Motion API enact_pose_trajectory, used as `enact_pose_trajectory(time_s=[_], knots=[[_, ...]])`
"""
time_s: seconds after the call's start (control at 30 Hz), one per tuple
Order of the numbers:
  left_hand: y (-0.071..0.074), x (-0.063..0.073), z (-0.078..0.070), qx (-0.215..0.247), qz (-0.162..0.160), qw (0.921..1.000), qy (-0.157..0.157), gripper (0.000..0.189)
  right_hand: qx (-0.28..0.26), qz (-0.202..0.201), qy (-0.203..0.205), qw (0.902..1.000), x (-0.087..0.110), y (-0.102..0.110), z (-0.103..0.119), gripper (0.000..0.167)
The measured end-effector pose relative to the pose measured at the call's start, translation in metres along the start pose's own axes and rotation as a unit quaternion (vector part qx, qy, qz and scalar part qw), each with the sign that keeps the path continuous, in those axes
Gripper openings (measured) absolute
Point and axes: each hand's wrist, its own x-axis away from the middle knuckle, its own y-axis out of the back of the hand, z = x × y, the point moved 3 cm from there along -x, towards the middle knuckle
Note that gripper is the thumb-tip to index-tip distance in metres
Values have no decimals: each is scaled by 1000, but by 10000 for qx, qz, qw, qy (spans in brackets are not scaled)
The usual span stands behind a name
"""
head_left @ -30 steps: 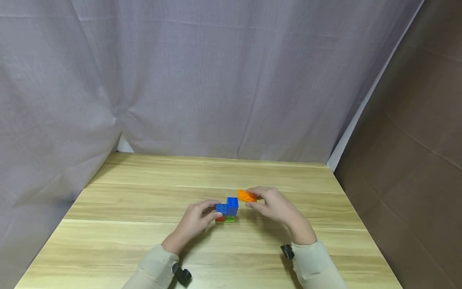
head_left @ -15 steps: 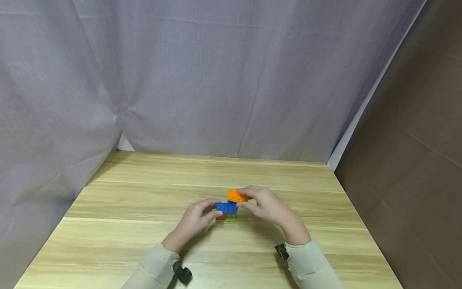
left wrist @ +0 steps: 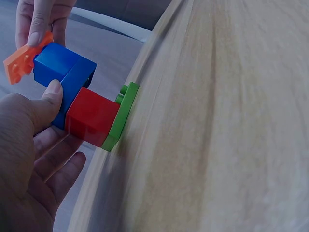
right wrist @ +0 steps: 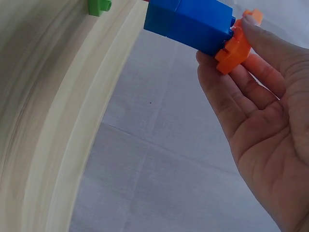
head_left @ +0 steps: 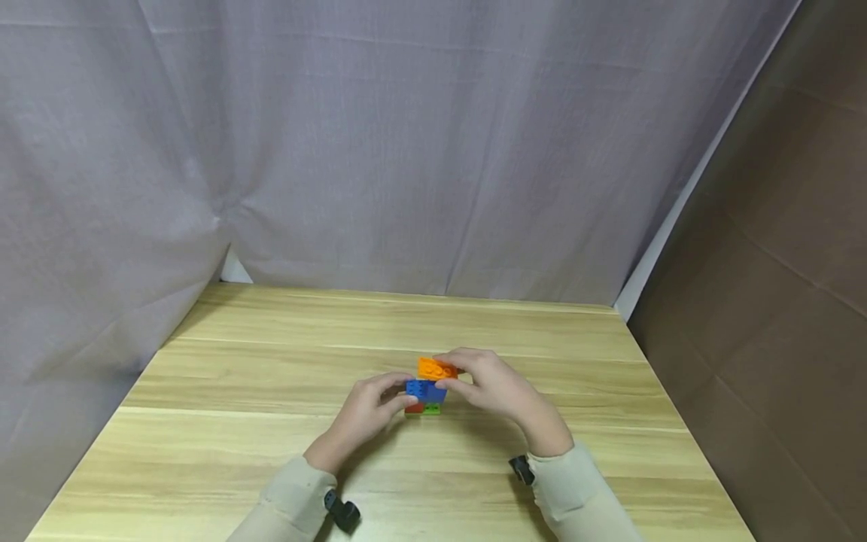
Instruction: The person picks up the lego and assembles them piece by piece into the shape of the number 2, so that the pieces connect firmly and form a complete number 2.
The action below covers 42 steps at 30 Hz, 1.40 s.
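A small stack of toy building bricks stands on the table: a green plate at the bottom, a red brick on it, then a lower blue brick and an upper blue brick. My left hand grips the lower blue brick from the left, thumb on its near side. From the right, my right hand pinches an orange studded piece between thumb and fingers. This piece lies against the studded top of the upper blue brick; whether it is pressed down cannot be told.
The wooden table extends around the stack. A grey cloth hangs behind it, and a brown cloth borders the right side. Each wrist wears a small black camera.
My right hand has moved left with the orange piece, from beside the upper blue brick to over its top. My left hand has kept its grip and stayed in place.
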Motion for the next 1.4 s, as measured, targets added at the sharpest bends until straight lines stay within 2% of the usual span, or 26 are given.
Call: enact_pose_trajectory(time_s=[0.63,0.83,1.17,1.4], knots=[[-1,0,2,90,71,9999,26,38,-24,159,-17,9999,-10,-4,4,37],[-1,-1,1,188,67,9998,6,37,-36,96,77,9999,-11,-4,5,39],[0,-1,0,58,39,10000,-36,37,-21,-6,189,9998,-15,-10,6,38],[-1,-1,2,108,38,9999,-32,38,-10,98,-4,10000,-13,-9,2,39]])
